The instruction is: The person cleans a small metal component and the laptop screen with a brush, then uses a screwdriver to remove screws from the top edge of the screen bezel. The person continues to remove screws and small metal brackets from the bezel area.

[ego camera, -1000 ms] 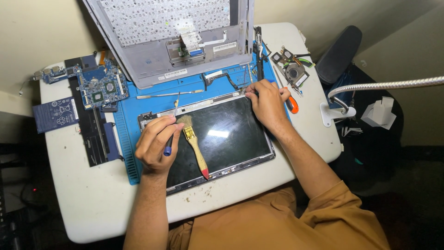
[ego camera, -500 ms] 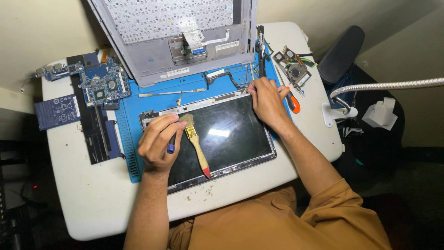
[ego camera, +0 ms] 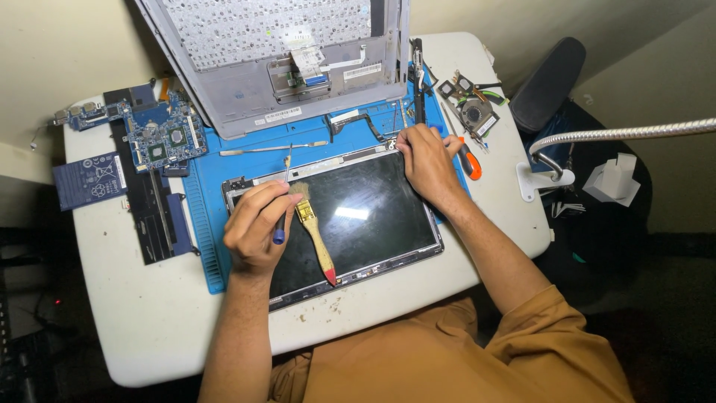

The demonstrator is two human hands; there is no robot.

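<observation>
Head view shows both forearms reaching up from the lower edge over a white bench. Nearest, the left hand curls over the left part of a dark laptop screen panel, its fingers clenched on a thin screwdriver with a blue grip, tip near the panel's top edge. Just beside it, a paintbrush lies on the glass. The right hand rests palm down on the panel's top right corner; whether its fingers pinch anything I cannot tell. Beyond, a blue mat carries the panel, with 1 circuit board at left, an orange-handled tool at right, and an upturned laptop shell farthest.
</observation>
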